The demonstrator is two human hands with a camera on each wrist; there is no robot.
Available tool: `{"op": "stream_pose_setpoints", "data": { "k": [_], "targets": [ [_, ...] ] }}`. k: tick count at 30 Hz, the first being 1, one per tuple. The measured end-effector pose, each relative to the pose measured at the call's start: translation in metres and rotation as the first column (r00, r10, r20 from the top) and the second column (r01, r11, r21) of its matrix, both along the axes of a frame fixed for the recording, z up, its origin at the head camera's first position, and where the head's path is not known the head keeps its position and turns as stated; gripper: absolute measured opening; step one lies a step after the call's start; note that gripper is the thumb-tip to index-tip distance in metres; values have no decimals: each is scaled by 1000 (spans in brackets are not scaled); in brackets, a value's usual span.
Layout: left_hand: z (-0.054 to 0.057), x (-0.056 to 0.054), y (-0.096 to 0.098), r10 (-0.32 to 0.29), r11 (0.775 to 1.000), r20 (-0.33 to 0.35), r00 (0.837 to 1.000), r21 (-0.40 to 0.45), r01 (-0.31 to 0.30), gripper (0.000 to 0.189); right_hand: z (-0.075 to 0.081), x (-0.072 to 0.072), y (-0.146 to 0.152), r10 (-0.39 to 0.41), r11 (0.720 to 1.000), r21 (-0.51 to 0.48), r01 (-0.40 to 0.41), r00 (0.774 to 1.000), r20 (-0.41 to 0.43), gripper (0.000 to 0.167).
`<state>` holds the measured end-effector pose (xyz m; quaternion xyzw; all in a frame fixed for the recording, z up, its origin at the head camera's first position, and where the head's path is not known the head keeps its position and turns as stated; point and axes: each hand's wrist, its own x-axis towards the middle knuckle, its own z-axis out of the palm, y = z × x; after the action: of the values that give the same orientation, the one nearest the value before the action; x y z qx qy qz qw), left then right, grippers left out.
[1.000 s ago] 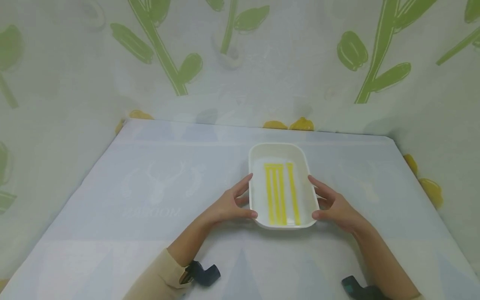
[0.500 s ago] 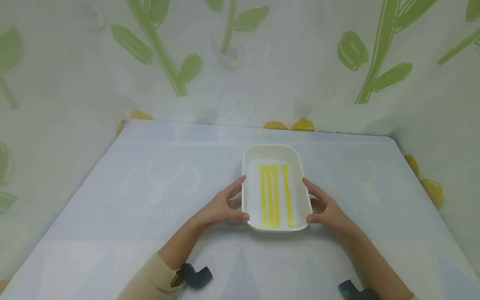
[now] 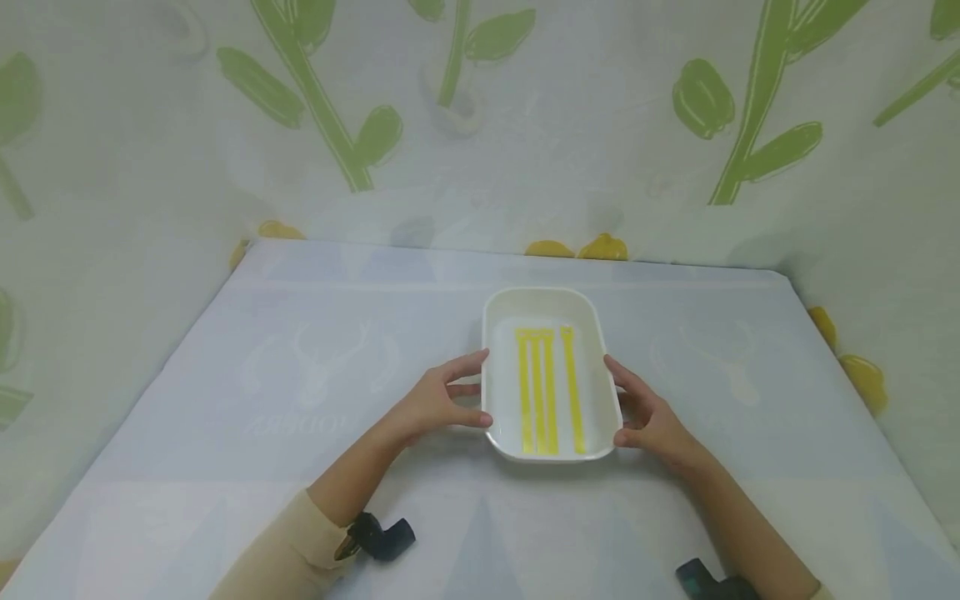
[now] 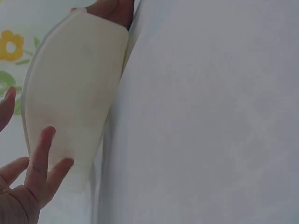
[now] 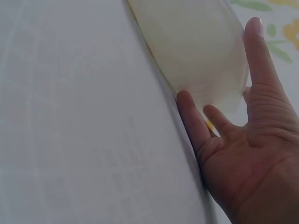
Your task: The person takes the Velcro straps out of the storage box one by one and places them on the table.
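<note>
A white rectangular tray (image 3: 506, 392) with rounded corners sits on the table in the head view. Inside lie several long, flat yellow strips (image 3: 574, 400) with wider far ends. All but one are close together, and the last is apart on the right. My left hand (image 3: 438, 400) is at the tray's left side, its spread fingertips at the wall and its thumb near the front corner. On the right side, my right hand (image 3: 651, 421) has extended fingers along the wall and its thumb by the rim. Each wrist view shows the tray's outer wall (image 4: 74, 88) beside loosely extended fingers.
A pale cloth with faint printing covers the table (image 3: 225, 450). Behind and at both sides stands a white curtain (image 3: 555, 125) with green stems and yellow flowers. Each wrist carries a dark camera mount (image 3: 386, 537).
The tray has shifted left and slightly toward me, with both hands beside it. Most recently my left hand has drawn back a little, its thumb moving up along the rim.
</note>
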<state>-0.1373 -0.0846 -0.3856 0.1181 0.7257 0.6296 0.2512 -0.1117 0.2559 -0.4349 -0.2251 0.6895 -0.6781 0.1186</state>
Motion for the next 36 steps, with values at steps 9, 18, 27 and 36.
{"op": "stream_pose_setpoints", "data": {
  "k": [9, 18, 27, 36],
  "targets": [
    [25, -27, -2, 74, 956, -132, 988, -274, -108, 69, 0, -1, -1, -10, 999, 41, 9, 1000, 13, 94],
    [60, -65, 12, 36, 947, -141, 989, -312, -79, 65, 1, -3, 0, -8, 998, 59, 7, 1000, 18, 92],
    [74, -90, 32, -74, 941, -66, 995, -334, 48, 59, 1, -2, 0, 21, 1000, 9, -21, 1000, 16, 93],
    [69, -106, 66, -86, 948, 60, 994, -303, 100, 57, 1, -2, 0, 1, 999, 36, -1, 1000, 17, 93]
  ]
}}
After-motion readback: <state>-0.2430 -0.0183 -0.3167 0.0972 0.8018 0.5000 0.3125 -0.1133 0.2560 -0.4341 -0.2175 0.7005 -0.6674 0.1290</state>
